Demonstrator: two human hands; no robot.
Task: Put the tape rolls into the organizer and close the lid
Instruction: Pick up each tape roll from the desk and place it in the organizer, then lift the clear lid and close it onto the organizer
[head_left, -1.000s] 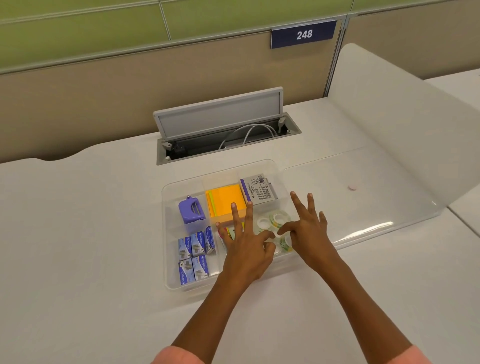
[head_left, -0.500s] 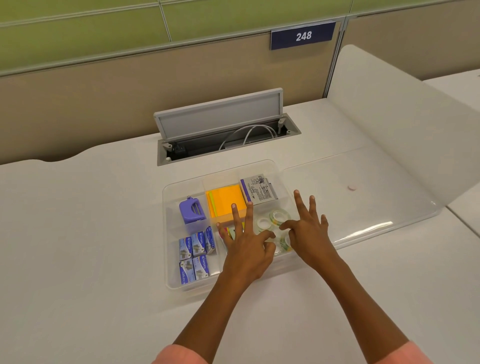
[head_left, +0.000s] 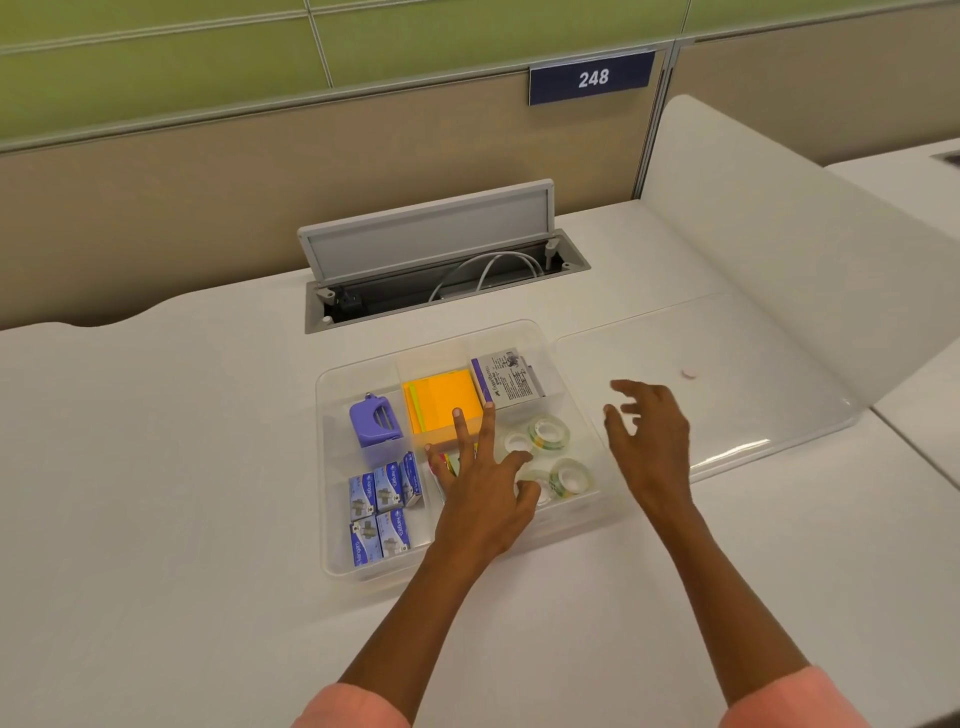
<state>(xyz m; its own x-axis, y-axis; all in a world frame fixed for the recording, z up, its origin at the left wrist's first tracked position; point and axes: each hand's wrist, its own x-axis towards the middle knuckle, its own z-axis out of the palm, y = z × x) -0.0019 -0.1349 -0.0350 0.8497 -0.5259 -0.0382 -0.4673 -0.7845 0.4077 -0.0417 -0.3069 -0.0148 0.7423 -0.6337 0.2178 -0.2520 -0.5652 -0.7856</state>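
A clear plastic organizer (head_left: 332, 519) with several compartments sits on the white desk. Its clear lid (head_left: 727, 374) lies open and flat to the right. Several clear tape rolls lie in the near right compartment, one at the back (head_left: 548, 432) and one at the front right (head_left: 570, 475). My left hand (head_left: 480, 493) rests over the organizer with fingers spread, thumb and forefinger touching the tape rolls. My right hand (head_left: 652, 441) hovers just right of the organizer's edge, fingers apart and holding nothing.
Other compartments hold an orange sticky-note pad (head_left: 441, 402), a purple sharpener-like item (head_left: 371, 421), blue staple boxes (head_left: 382, 512) and a white packet (head_left: 506, 379). Behind is an open cable hatch (head_left: 441, 270). A translucent divider (head_left: 805, 218) stands at right.
My right hand has lifted off the tape rolls and moved right, past the organizer's edge toward the lid. My left hand has stayed over the organizer.
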